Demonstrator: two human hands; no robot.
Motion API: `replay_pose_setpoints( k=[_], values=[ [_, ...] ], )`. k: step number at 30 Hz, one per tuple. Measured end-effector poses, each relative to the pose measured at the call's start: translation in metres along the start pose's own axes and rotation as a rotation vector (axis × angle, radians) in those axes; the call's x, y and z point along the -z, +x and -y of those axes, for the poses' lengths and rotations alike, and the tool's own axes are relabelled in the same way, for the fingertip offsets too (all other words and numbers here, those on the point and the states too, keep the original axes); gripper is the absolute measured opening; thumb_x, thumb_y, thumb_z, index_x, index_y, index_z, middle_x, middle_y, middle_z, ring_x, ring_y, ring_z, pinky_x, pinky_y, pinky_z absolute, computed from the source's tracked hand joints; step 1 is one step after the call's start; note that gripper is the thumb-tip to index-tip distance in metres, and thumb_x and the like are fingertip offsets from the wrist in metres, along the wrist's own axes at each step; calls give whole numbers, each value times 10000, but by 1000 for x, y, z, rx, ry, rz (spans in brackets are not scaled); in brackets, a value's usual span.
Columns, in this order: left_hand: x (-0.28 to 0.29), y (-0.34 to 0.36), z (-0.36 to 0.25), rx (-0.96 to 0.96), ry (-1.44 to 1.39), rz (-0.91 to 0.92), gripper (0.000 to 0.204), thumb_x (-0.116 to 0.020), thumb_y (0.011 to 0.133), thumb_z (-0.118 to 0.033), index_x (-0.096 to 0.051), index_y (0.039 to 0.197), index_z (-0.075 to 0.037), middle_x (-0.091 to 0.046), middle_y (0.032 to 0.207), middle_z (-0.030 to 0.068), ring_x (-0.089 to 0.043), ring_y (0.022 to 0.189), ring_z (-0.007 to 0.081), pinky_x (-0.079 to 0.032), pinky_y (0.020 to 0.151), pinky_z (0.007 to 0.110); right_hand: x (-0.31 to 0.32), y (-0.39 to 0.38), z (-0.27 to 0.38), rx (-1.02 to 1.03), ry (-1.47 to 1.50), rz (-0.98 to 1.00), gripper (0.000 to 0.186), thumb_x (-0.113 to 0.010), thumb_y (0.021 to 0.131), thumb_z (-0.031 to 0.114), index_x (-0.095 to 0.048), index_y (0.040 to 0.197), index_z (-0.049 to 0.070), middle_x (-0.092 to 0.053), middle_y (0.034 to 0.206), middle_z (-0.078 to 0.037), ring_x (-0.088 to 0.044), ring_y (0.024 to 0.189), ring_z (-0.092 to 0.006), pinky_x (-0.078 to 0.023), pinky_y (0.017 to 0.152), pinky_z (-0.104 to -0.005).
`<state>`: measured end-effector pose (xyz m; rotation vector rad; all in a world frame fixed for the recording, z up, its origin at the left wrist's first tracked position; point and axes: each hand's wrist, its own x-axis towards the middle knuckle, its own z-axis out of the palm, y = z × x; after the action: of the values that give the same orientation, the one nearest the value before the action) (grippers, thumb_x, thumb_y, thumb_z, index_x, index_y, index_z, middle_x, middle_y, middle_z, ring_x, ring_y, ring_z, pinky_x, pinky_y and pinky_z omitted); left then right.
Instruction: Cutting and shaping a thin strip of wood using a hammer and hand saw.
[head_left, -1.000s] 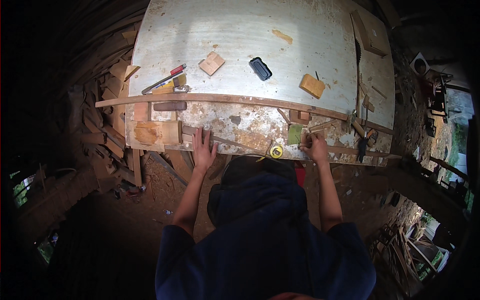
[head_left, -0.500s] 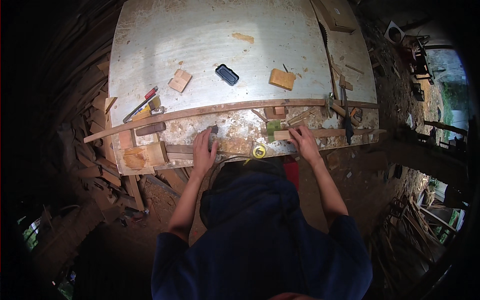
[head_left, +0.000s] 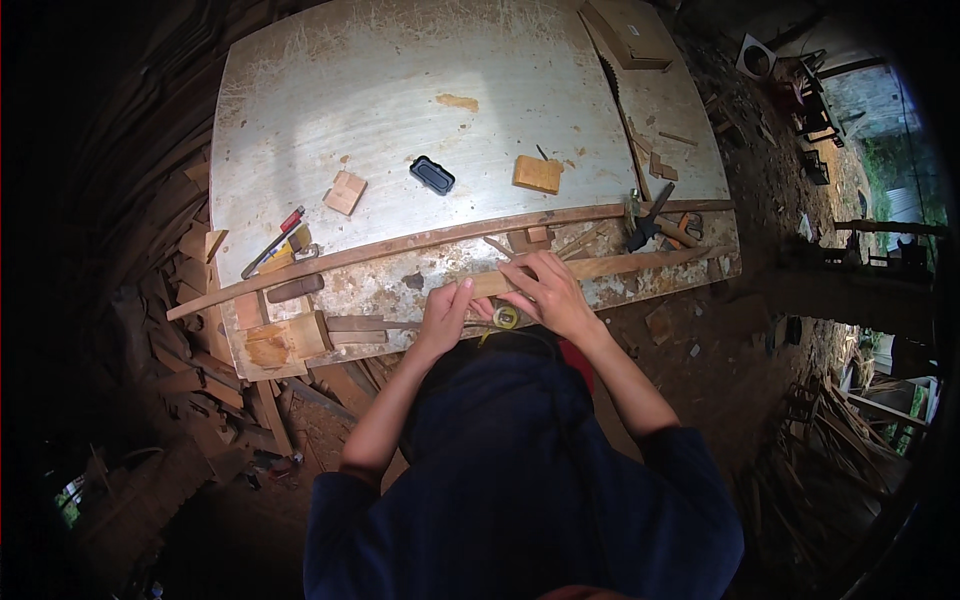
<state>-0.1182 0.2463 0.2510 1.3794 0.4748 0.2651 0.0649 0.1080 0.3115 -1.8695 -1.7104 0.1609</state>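
A long narrow wooden strip slants across the near side of the worktable, its pale squared end raised between my hands. My left hand is closed on that end, thumb on top. Just right of it, my right hand grips the strip from above, fingers bent around its edges. Beneath my hands, at the table's front edge, sits a yellow tape measure, partly covered. A dark-headed tool with a wooden handle lies beyond the strip's right part.
A long wooden rail crosses the table. Beyond it are a black tray and two wood blocks, one pale, one yellowish. A red-ended tool lies left, near a wooden block. Scrap wood is piled left of the table.
The strip has slid left and its end is lifted. My left hand has moved right onto it, and my right hand has shifted left along it. The dark-headed tool has turned and shifted.
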Motion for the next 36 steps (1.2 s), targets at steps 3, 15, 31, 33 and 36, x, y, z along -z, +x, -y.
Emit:
replay_pose_setpoints(
  k=[3,15,31,33,36],
  values=[
    [5,-15,-12,-107,67,-149,682,-299,1168,-335,-704,788,62,-701,692,131,-697,689,201,-565,699,318,2,-6,6,-21,8,-1,636,-839,820,253,-634,1397,85,-637,1160,-122,-609,1086,-342,-481,981,-471],
    [203,-162,-70,-224,-197,-626,653,-331,1142,-413,-594,693,-18,-473,439,86,-540,429,226,-525,546,356,11,-142,-128,-423,-382,31,532,-811,766,35,-667,1277,64,-624,1229,-153,-574,1169,-397,-444,1047,-515],
    [218,-163,74,318,-558,-864,426,-691,1038,-364,-571,1204,9,-694,1069,161,-750,875,238,-672,745,327,-151,66,54,-82,-156,429,290,-833,822,245,-727,1020,62,-735,828,-176,-729,793,-392,-580,715,-502],
    [215,-149,93,318,-565,-881,424,-685,1042,-357,-572,1209,17,-699,1071,165,-752,874,242,-673,746,327,-173,78,67,-122,-135,479,302,-839,826,262,-708,996,50,-738,836,-173,-730,807,-392,-585,738,-501],
    [227,-130,108,310,-562,-946,416,-676,1048,-329,-574,1228,32,-702,1049,162,-751,856,246,-675,746,330,-206,81,63,-93,-94,475,330,-850,817,276,-699,1006,52,-736,871,-178,-730,848,-387,-585,764,-501]
  ],
)
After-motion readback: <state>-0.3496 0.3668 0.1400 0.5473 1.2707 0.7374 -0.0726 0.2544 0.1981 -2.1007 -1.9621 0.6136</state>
